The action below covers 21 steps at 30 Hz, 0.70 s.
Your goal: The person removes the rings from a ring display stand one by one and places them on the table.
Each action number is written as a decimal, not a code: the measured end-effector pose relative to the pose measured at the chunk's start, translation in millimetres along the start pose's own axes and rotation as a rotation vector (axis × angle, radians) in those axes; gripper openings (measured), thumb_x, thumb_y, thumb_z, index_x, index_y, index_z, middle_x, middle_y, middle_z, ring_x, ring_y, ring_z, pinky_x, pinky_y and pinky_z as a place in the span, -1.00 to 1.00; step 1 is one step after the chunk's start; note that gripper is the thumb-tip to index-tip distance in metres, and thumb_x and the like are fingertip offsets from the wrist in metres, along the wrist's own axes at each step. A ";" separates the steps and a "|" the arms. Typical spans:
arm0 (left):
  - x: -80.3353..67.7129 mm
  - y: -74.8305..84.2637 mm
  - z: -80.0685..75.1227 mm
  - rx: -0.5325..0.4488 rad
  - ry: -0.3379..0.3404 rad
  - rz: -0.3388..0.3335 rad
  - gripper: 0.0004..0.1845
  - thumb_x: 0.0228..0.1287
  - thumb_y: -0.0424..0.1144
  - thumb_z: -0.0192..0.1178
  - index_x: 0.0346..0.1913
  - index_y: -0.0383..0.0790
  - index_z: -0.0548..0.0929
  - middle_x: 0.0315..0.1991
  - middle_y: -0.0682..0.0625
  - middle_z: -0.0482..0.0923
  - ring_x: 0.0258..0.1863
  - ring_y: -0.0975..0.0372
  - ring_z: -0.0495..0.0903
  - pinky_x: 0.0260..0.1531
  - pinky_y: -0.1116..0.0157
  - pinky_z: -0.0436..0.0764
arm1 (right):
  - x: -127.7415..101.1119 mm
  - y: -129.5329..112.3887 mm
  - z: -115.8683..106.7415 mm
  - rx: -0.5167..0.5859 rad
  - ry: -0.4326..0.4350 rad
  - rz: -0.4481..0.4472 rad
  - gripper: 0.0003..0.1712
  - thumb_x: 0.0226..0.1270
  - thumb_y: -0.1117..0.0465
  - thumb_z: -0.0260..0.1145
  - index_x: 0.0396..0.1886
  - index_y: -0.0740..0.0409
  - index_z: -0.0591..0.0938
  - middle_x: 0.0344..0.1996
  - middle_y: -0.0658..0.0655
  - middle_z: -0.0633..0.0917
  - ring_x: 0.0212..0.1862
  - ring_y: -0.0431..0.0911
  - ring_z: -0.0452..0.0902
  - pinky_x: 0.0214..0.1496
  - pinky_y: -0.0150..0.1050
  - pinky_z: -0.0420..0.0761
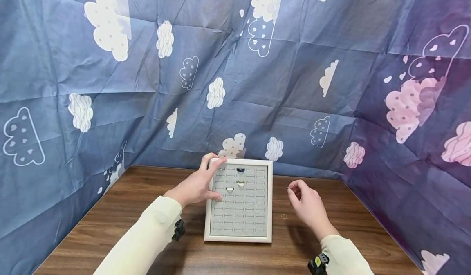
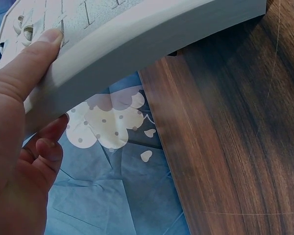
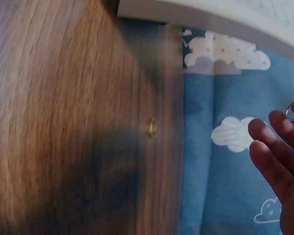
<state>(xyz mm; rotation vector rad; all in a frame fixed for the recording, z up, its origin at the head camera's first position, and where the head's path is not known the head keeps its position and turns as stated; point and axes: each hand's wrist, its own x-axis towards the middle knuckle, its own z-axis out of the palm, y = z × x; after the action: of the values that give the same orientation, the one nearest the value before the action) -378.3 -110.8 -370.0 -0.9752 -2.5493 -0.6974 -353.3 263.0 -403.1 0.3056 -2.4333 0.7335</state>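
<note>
A white-framed ring display board (image 1: pixel 239 220) with grey slotted lining leans upright on the table. My left hand (image 1: pixel 196 185) grips its upper left edge, thumb on the front and other fingers around the rim and behind. Set in the upper slots are a dark ring (image 1: pixel 241 170), a gold-toned ring (image 1: pixel 241 183) and a silvery ring (image 1: pixel 229 189); another small one near the top left corner is partly hidden by my left hand. Right of the board, my right hand (image 1: pixel 308 205) pinches a thin ring (image 3: pixel 288 112) at its fingertips, above the table.
A thin gold ring (image 1: pixel 283 216) lies on the wooden table (image 1: pixel 228 260), between the board and my right hand. Blue cloth (image 1: pixel 243 115) with cloud prints hangs behind the table and along both sides.
</note>
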 end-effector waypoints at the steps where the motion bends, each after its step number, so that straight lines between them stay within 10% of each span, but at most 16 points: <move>1: 0.1 -0.2 0.3 0.003 0.000 -0.002 0.26 0.06 -0.14 0.72 0.71 0.04 0.07 0.55 -0.19 -0.03 -0.31 0.23 0.61 -0.14 0.24 0.71 | -0.5 2.7 -0.4 -0.005 -0.002 0.003 -0.95 0.51 0.28 0.37 -0.13 0.14 0.66 -0.37 0.04 0.73 -0.33 -0.16 0.58 -0.19 -0.19 0.59; 21: 0.1 -0.1 0.7 0.008 -0.002 -0.019 0.25 0.08 -0.12 0.71 0.71 0.02 0.07 0.57 -0.22 -0.04 -0.29 0.19 0.62 -0.12 0.21 0.71 | -14.2 38.9 4.7 -0.147 -0.121 0.045 -0.95 0.52 0.22 0.35 -0.13 0.06 0.63 -0.38 -0.01 0.72 -0.33 -0.14 0.60 -0.22 -0.08 0.56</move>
<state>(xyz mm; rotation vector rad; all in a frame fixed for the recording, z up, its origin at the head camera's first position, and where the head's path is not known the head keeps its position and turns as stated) -378.5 -110.4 -370.6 -0.9517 -2.5644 -0.6914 -358.2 293.2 -431.5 0.2436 -2.6002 0.5657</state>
